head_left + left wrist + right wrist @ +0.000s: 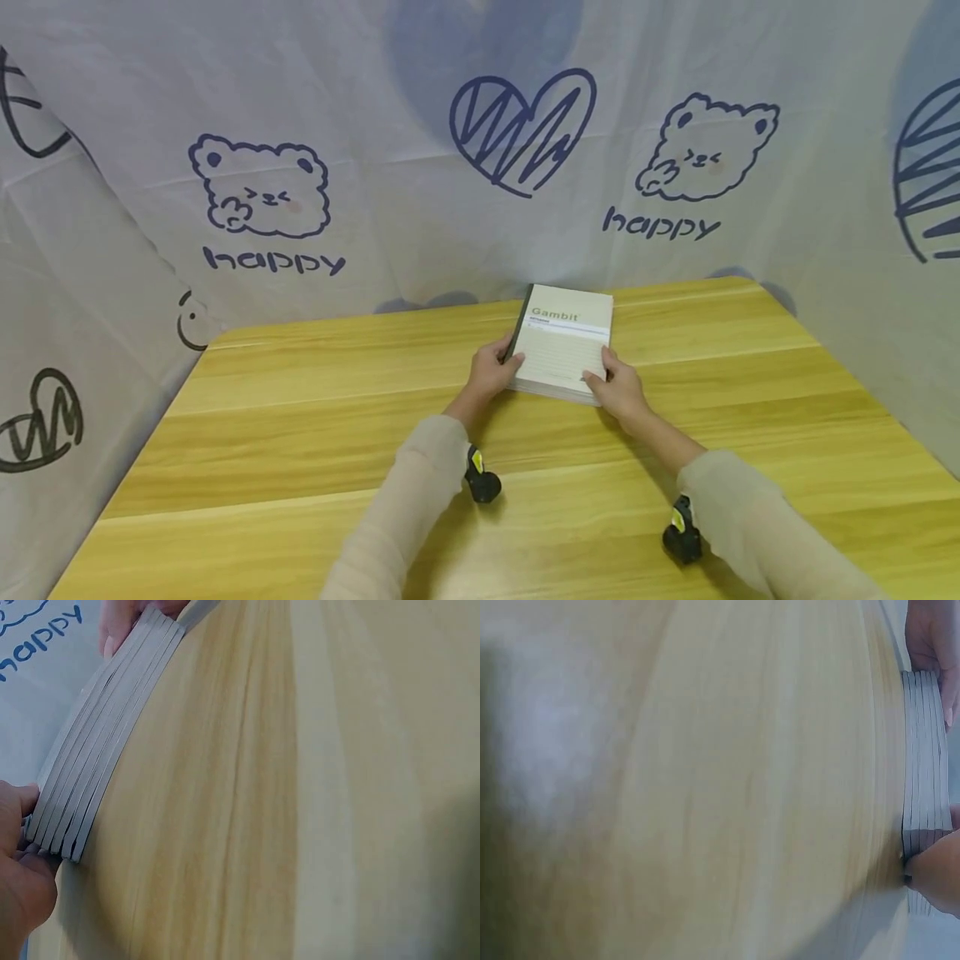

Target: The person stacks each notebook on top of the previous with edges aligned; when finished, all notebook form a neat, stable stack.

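A stack of several notebooks [562, 346] is at the far side of the table, its top cover white with "Gambit" printed on it and a dark spine on the left. My left hand [492, 371] grips the spine side, thumb on the top cover. On the opposite side my right hand [621, 392] holds the stack, its thumb also over the cover. From the left wrist, the layered page edges of the notebooks [105, 735] face the camera. The right wrist view shows the right hand [937, 874] around the stack's edge. Whether the stack touches the table cannot be told.
The wooden table [300, 450] has rounded far corners. Behind it hangs a pale cloth [375, 100] printed with bears, hearts and "happy". Black devices [482, 479] are worn at both wrists over light sleeves [405, 500].
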{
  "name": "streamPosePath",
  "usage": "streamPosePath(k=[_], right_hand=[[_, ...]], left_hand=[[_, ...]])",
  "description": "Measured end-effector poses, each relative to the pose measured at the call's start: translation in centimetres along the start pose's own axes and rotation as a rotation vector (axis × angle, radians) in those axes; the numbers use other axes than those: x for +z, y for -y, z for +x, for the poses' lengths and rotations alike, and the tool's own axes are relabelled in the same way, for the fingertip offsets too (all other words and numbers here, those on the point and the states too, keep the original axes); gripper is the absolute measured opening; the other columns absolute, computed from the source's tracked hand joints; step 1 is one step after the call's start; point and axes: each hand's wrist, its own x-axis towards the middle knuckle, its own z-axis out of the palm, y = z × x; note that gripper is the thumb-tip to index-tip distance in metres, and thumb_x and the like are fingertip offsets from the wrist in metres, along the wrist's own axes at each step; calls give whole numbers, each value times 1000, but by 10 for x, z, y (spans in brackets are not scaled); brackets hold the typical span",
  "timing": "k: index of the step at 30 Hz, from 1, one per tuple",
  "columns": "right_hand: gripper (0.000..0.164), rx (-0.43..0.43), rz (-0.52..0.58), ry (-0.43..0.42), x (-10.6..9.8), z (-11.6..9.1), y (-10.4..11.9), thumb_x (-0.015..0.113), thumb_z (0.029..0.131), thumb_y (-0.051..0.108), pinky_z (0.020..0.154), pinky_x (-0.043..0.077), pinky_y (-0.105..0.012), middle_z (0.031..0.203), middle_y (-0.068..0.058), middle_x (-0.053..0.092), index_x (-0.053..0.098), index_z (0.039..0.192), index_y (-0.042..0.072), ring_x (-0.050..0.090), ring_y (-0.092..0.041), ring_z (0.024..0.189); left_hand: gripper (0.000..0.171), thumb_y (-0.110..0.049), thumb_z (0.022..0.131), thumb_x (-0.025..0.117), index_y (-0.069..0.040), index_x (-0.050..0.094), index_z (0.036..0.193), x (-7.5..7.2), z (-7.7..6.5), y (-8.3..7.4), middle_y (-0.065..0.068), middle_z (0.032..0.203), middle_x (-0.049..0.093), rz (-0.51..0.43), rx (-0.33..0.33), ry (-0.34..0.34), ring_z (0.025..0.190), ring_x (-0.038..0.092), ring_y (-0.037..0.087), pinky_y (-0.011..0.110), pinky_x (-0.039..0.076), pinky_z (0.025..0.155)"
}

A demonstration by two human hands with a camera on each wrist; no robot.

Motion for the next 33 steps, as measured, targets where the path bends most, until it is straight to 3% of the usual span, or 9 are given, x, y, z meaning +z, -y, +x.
streamPosePath(k=[8, 13, 18, 26, 33], right_hand=[[65, -17, 12, 12, -2, 1, -1, 49, 93, 7, 116, 15, -39, 152, -22, 5, 10, 142, -8, 7, -33, 142], [65, -13, 29, 32, -6, 1, -1, 52, 93, 7, 115, 20, -39, 152, -21, 7, 11, 142, -8, 11, -34, 141], [66, 0, 66, 57, -10, -1, 1, 54, 93, 8, 113, 23, -38, 153, -18, 10, 14, 143, -5, 14, -33, 141], [73, -51, 131, 77, -14, -4, -6, 63, 87, 19, 111, 27, -35, 151, -20, 14, 21, 142, -6, 16, -35, 139], [67, 4, 144, 114, -13, -2, -3, 58, 89, 9, 112, 24, -35, 153, -16, 14, 21, 143, -4, 16, -30, 141]], left_hand=[[46, -8, 89, 57, 3, 45, 133, -1, -9, 0, 20, 132, 50, 0, 61, -25, 126, 47, 29, 38, 39, 105], [46, -9, 89, 58, 1, 45, 133, -3, -16, 0, 20, 134, 48, -18, 69, -16, 128, 44, 29, 38, 38, 105], [47, -8, 87, 61, 0, 48, 132, -3, -20, 1, 20, 134, 49, -73, 40, -32, 128, 44, 29, 38, 39, 105], [48, -6, 86, 64, 0, 50, 131, -3, -27, 2, 20, 132, 51, -147, -14, -57, 125, 48, 30, 39, 41, 103], [49, -4, 84, 65, 1, 50, 131, -6, -37, -1, 21, 132, 50, -204, -56, -77, 125, 47, 31, 39, 41, 102]])
